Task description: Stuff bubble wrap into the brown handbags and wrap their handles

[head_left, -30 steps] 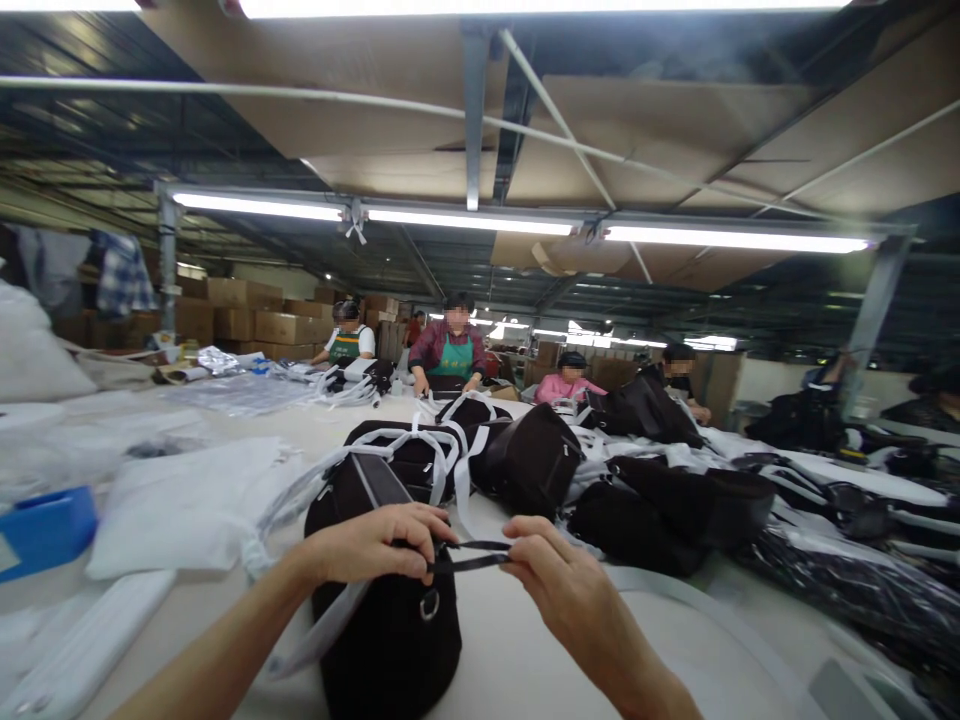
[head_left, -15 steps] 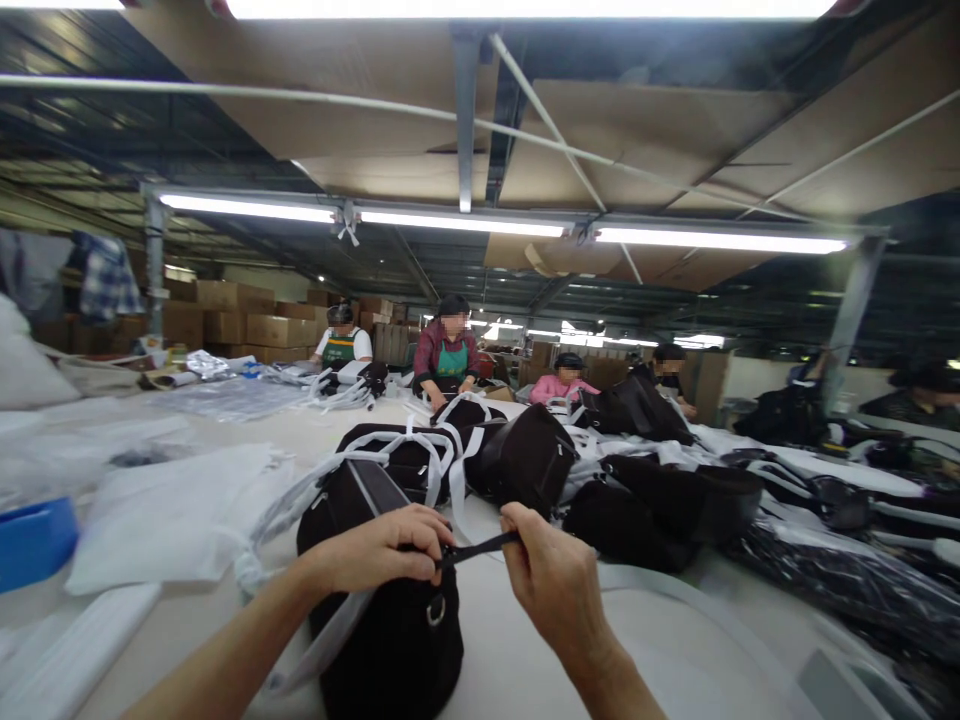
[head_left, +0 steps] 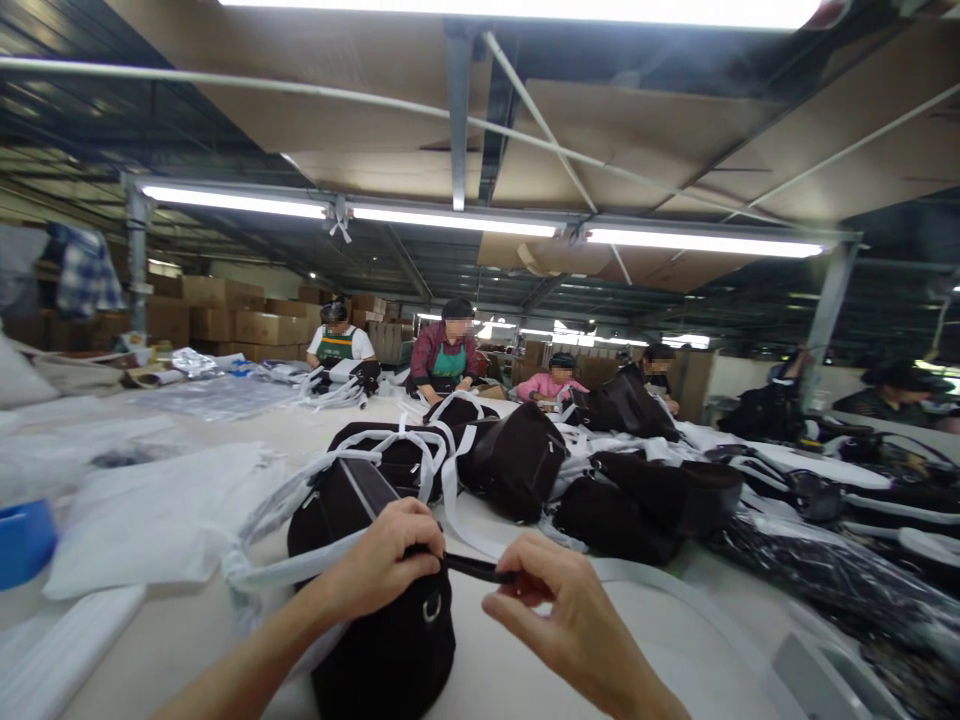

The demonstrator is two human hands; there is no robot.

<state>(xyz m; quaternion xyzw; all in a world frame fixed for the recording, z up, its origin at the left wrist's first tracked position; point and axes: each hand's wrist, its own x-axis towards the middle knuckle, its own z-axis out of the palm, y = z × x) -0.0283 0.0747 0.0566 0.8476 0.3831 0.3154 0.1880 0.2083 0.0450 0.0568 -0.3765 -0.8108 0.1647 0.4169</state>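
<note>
A black bag [head_left: 390, 640] with a metal D-ring [head_left: 431, 608] lies in front of me on the white table [head_left: 517, 665]. My left hand [head_left: 394, 560] is closed on a black strap [head_left: 476, 568] at the bag's upper edge. The strap runs rightward to my right hand [head_left: 544, 590], whose curled fingers hold its far end while the thumb is held away below. White-wrapped handles [head_left: 300, 565] pass over the bag's left side and partly under my left forearm.
More black bags [head_left: 514, 460] lie beyond and to the right. White sheets [head_left: 150, 520] and a blue object [head_left: 26, 540] are at left. Clear plastic wrapping [head_left: 817, 580] covers items at right. Several people, one in a green apron [head_left: 450, 368], are across the table.
My right thumb has come off the strap and dropped lower, and the strap now sags slightly. My left hand still grips it. The whole view has shifted a little.
</note>
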